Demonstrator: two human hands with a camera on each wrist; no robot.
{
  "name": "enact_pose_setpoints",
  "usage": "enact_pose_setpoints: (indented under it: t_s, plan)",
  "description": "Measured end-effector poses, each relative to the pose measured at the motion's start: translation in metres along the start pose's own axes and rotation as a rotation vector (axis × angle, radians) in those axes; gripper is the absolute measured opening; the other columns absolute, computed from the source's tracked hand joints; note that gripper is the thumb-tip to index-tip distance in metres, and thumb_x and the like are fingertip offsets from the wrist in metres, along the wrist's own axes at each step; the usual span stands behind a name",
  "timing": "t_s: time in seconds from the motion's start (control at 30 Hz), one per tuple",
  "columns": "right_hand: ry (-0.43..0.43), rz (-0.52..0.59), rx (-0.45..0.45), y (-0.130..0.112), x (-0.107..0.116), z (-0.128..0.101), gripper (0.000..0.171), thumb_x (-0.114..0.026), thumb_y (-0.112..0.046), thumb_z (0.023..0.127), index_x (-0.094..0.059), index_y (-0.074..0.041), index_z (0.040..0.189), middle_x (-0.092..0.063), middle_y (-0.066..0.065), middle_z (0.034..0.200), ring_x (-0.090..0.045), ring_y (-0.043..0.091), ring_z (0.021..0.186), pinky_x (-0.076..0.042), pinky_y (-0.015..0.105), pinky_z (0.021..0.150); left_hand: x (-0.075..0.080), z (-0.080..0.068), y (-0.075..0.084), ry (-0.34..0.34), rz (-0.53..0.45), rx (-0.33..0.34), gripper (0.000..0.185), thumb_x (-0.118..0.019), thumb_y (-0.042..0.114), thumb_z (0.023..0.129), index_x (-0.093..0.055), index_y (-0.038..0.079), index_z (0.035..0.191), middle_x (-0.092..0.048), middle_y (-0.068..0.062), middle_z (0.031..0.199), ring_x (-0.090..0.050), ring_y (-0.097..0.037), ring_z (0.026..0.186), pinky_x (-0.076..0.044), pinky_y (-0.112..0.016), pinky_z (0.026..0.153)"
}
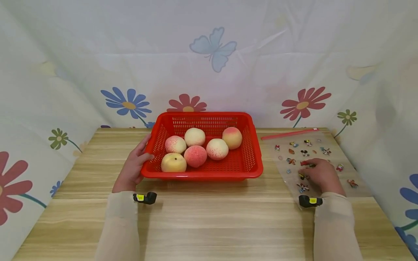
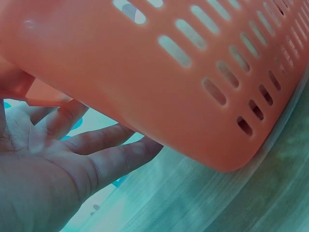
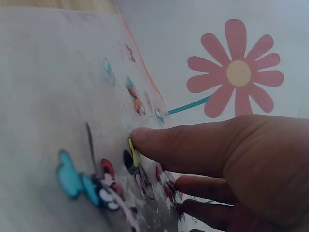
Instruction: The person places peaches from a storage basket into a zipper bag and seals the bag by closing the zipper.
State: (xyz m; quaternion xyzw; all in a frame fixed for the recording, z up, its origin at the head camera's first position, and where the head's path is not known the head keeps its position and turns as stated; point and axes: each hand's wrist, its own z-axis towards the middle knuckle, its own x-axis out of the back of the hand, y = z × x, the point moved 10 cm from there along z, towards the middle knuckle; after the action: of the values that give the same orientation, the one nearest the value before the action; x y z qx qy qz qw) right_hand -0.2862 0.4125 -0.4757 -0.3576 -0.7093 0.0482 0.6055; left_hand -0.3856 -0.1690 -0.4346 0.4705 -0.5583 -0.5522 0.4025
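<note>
At the left end of a red plastic basket point(image 1: 202, 175), my left hand point(image 1: 134, 166) holds the rim, thumb over the edge. From below, the left wrist view shows the fingers point(image 2: 120, 154) reaching under the rim beside the slotted wall. Inside the basket sit several peaches point(image 1: 195, 156), some pink, some pale and one yellow. To the right lies a clear zip bag point(image 1: 277, 139) with small cartoon figures point(image 1: 305, 153) scattered over it. My right hand point(image 1: 321, 175) is low over the bag. Its thumb point(image 3: 183, 147) is right at a yellow and black figure point(image 3: 133, 152), apart from the lower fingers.
Everything stands on a wood-grain table point(image 1: 228, 224). A white backdrop sheet point(image 1: 147, 72) with flowers and a butterfly rises behind it and along both sides. The bag's red zip strip point(image 1: 289, 133) lies near the table's back edge.
</note>
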Motion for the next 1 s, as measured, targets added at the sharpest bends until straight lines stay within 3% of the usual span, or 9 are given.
enact_pose_setpoints:
  t_s: [0.5,0.6,0.8,1.0]
  plan:
    - [-0.095,0.011,0.043,-0.001,-0.002,-0.003,0.056,-0.069,-0.023,0.086,-0.051,0.001,0.134,-0.044,0.031,0.139,-0.045,0.042,0.112,-0.038,0.063,0.099,0.002,0.001,-0.003,0.001,-0.004,0.005,0.073,-0.048,0.001,0.096,-0.024,0.042,0.151,-0.025,-0.009,0.160,-0.041,-0.033,0.134,-0.054,-0.040,0.085]
    - [-0.047,0.032,0.043,-0.002,0.002,-0.003,0.059,-0.068,-0.025,0.087,-0.049,0.002,0.136,-0.046,0.030,0.137,-0.044,0.043,0.115,-0.039,0.063,0.098,0.002,0.001,-0.003,0.002,-0.002,0.004,0.073,-0.048,0.001,0.096,-0.023,0.041,0.152,-0.025,-0.009,0.160,-0.042,-0.033,0.134,-0.054,-0.041,0.085]
    - [0.162,0.038,0.018,-0.004,0.019,-0.003,0.065,-0.068,-0.032,0.088,-0.048,0.006,0.137,-0.050,0.031,0.133,-0.041,0.046,0.123,-0.038,0.063,0.100,0.002,0.002,-0.003,0.000,0.008,0.003,0.073,-0.048,0.002,0.096,-0.024,0.044,0.151,-0.025,-0.009,0.160,-0.044,-0.032,0.132,-0.054,-0.040,0.085]
    - [0.208,-0.024,-0.066,0.001,0.019,-0.002,0.076,-0.068,-0.041,0.087,-0.044,0.008,0.139,-0.047,0.034,0.136,-0.042,0.049,0.120,-0.039,0.061,0.101,0.003,0.002,-0.004,0.006,0.019,0.010,0.073,-0.048,0.003,0.096,-0.024,0.045,0.150,-0.025,-0.008,0.160,-0.042,-0.034,0.134,-0.055,-0.040,0.084]
